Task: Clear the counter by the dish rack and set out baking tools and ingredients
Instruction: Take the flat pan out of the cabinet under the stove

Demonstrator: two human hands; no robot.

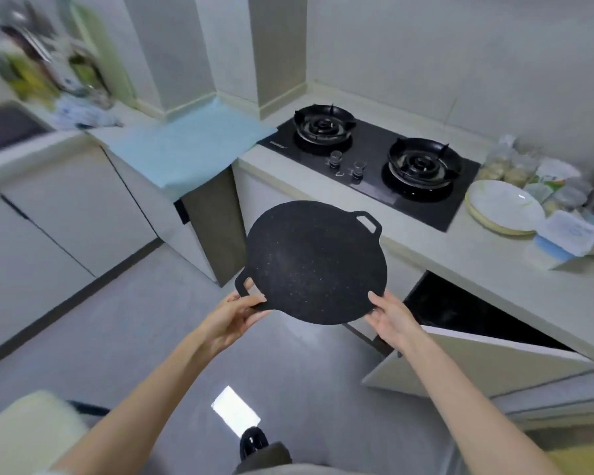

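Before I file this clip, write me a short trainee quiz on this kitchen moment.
1. True or false: the black pan lies on the stove.
2. What holds the pan? A one hand, B both hands, C nothing.
3. Fill in: the cupboard door below the counter is ____.
Key: 1 false, held up short of the stove; 2 B, left hand and right hand grip its rim; 3 open.

Two bare forearms rise from the bottom edge of the frame and angle inward toward its centre. The left grip [235,311], just left of centre, pinches the rim of a round black pan [316,265], thumb on top and fingers beneath. The right grip [391,318], just right of centre, holds the near rim the same way.
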